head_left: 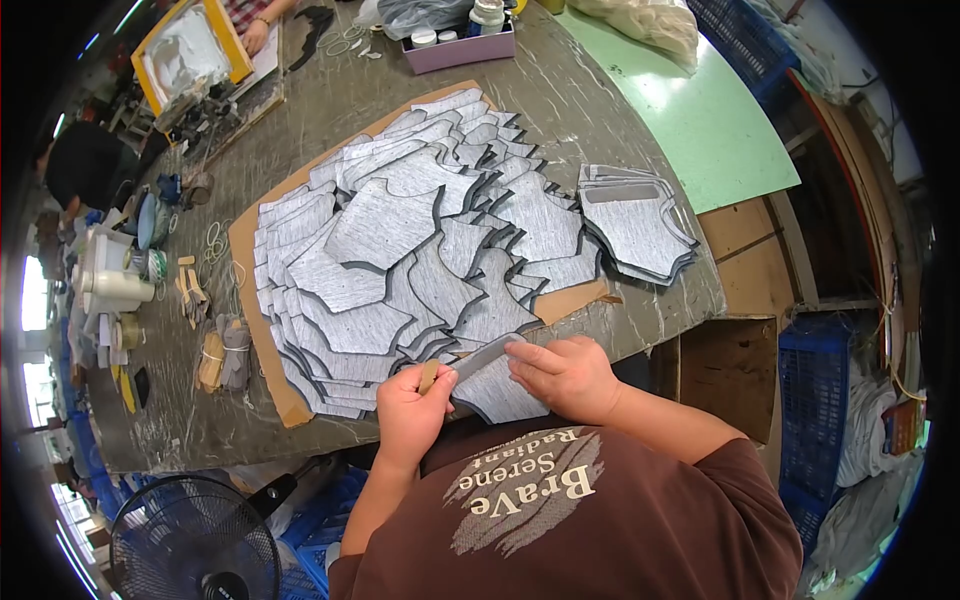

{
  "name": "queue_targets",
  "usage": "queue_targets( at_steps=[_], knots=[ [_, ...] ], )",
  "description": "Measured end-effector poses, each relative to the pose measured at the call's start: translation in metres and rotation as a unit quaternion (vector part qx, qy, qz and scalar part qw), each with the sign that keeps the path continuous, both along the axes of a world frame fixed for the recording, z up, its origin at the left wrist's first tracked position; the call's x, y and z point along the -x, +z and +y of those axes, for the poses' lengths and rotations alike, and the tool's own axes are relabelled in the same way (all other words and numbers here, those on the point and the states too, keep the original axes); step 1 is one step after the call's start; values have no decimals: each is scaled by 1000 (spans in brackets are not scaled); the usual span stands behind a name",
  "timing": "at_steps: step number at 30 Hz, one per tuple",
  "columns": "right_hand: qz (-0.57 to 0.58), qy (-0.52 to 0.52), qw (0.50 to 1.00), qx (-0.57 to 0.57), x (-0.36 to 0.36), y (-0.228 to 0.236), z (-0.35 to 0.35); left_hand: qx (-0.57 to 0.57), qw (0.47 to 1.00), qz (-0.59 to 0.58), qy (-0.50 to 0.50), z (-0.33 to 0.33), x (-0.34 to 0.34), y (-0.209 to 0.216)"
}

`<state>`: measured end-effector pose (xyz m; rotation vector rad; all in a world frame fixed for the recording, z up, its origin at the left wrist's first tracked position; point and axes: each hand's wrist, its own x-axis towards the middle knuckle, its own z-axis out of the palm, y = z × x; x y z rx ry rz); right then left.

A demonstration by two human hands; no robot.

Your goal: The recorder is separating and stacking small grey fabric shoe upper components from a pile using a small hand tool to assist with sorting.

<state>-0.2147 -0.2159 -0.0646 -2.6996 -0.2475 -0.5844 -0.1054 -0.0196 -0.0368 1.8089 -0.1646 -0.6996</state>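
Close to my body, at the table's near edge, I hold a grey, brushed-looking cut material piece (pixel 500 392) with a darker strip along its far edge. My left hand (pixel 413 412) is closed at the left end of that strip, and a small tan flat tool (pixel 429 376) sticks up between its fingers. At the strip's other end, my right hand (pixel 568 376) grips the piece, fingertips on the edge and thumb hidden. Just beyond my hands spreads a large overlapping pile of similar grey cut pieces (pixel 385 225), lying on a brown cardboard sheet (pixel 248 275).
To the right lies a smaller stack of grey pieces (pixel 630 215) with dark strips. Tied bundles (pixel 222 358) sit left. A purple box (pixel 460 52) of bottles stands far back. A fan (pixel 195 540) is lower left, blue crates (pixel 812 400) right. Another person's hand (pixel 256 36) shows far left.
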Motion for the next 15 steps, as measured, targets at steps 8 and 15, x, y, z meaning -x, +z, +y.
queue_targets(
  at_steps=[8, 15],
  knots=[
    [-2, -7, 1000, -4, -2, -1, 1, -77, 983, -164, -32, 1, 1, -10],
    [22, -6, 997, -67, -2, 4, -3, -157, 931, -311, -106, -6, 1, 1]
  ],
)
